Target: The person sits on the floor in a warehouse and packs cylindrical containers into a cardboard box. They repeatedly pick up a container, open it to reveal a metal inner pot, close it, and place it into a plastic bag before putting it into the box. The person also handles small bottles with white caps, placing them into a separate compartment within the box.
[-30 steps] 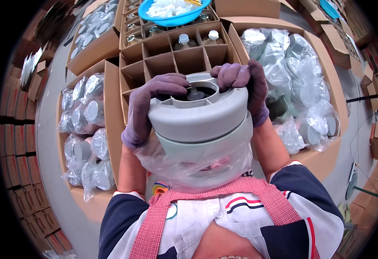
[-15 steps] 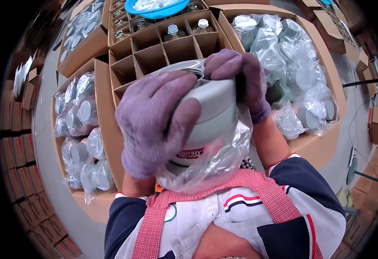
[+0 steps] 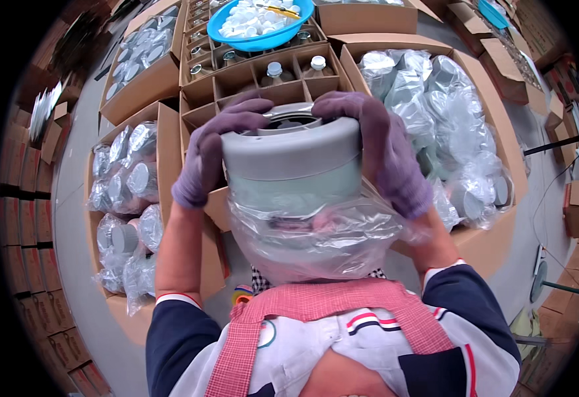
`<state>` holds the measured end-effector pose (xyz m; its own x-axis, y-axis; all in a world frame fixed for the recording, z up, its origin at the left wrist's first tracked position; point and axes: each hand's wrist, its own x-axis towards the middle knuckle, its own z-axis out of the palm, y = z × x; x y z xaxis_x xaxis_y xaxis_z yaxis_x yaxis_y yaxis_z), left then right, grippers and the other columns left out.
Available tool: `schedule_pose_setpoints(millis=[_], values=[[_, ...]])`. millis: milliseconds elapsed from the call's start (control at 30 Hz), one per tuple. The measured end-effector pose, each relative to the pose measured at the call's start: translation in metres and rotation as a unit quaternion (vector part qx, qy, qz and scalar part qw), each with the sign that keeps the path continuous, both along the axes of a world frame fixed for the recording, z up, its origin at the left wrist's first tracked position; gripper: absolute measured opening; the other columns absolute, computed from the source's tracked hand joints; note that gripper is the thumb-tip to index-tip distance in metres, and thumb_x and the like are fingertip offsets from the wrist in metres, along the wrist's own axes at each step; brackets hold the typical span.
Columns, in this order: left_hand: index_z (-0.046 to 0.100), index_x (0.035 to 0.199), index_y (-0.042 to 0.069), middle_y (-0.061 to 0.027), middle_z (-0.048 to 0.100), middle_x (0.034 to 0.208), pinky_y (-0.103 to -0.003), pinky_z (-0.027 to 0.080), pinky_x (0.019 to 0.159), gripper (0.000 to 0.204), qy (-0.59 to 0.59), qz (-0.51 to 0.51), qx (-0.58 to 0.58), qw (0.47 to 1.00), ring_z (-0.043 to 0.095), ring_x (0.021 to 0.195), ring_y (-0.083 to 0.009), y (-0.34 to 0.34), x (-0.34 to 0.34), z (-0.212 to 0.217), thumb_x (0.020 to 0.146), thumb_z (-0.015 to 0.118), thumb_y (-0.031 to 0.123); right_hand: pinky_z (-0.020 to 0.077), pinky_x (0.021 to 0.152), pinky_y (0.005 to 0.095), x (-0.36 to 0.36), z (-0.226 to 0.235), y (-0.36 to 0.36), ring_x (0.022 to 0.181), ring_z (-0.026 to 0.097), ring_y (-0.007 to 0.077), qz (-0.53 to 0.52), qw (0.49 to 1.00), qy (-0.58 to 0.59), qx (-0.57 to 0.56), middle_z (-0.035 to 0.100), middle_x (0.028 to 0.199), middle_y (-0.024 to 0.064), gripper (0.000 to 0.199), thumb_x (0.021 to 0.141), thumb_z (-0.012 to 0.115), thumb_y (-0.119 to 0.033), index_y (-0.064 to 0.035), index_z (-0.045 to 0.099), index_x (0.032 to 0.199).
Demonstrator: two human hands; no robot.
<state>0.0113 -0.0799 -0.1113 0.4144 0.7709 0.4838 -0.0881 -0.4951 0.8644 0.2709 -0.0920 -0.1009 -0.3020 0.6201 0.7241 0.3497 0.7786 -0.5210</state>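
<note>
Near the divided box (image 3: 200, 99), the grey container (image 3: 293, 157) is held by the half-curled left hand (image 3: 213, 142) and right hand (image 3: 383, 145), the plastic bag (image 3: 303, 248) covering only its lower part.

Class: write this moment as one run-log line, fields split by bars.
left hand: on grey container rim | right hand: same rim | clear bag: around container's lower part | beyond: divided box, blue basin

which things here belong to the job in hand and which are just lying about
Job in hand:
- grey container, between the left hand and right hand
- clear plastic bag around its lower part
- probably the right carton of bagged things

Seemingly just lying about:
- blue basin of white pieces
- divided carton with bottles
</note>
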Motion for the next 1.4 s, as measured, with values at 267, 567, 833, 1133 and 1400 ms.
schedule_pose_setpoints(millis=[267,567,833,1133,1400], values=[[0.065,0.115,0.0,-0.0079,0.069,0.109,-0.032,0.048,0.091,0.033,0.151,-0.062,0.051,0.985,0.063,0.096,-0.0165,-0.015,0.02,0.059,0.091,0.054,0.02,0.0455,0.094,0.0316,0.003,0.017,-0.012,0.102,0.061,0.0214,0.08,0.917,0.169,-0.353,0.065,0.107,0.0135,0.074,0.097,0.03,-0.062,0.0022,0.065,0.11],[0.047,0.135,0.004,-0.0169,0.056,0.125,-0.041,0.045,0.095,0.092,0.393,0.104,0.296,0.864,0.057,0.11,-0.0358,-0.076,0.038,0.091,0.058,0.082,0.041,0.05,0.071,0.0229,0.019,0.051,-0.068,0.072,0.062,0.0095,-0.031,0.91,0.186,-0.369,0.068,0.078,0.0034,0.025,0.088,0.06,-0.02,-0.0013,0.07,0.101],[0.057,0.124,-0.002,-0.0098,0.065,0.111,-0.029,0.05,0.085,0.044,0.069,0.293,-0.187,0.935,0.062,0.097,-0.0153,-0.011,-0.13,-0.064,0.099,0.05,0.034,0.0368,0.1,0.057,0.083,-0.084,-0.084,0.131,0.042,0.032,-0.103,0.918,-0.37,0.1,0.039,0.148,0.0112,0.052,0.077,0.073,-0.029,-0.0155,0.061,0.126],[0.056,0.127,0.006,-0.0053,0.063,0.11,-0.028,0.049,0.075,0.044,0.198,-0.103,-0.379,0.898,0.06,0.09,-0.016,0.086,0.125,-0.124,0.095,0.056,0.036,0.0439,0.094,0.043,0.184,-0.109,-0.257,0.108,0.058,0.0302,-0.313,0.823,-0.001,-0.474,0.06,0.118,0.0186,0.05,0.075,0.072,-0.039,-0.0066,0.065,0.114],[0.054,0.13,0.005,-0.0056,0.06,0.124,-0.029,0.045,0.089,0.039,0.085,-0.049,-0.189,0.977,0.058,0.108,-0.0138,0.079,0.259,-0.04,0.097,0.054,0.026,0.0499,0.087,0.0356,0.187,-0.139,-0.165,0.092,0.067,0.03,-0.419,0.678,0.205,-0.568,0.069,0.098,0.0227,0.054,0.075,0.07,-0.041,0.0034,0.066,0.106]])
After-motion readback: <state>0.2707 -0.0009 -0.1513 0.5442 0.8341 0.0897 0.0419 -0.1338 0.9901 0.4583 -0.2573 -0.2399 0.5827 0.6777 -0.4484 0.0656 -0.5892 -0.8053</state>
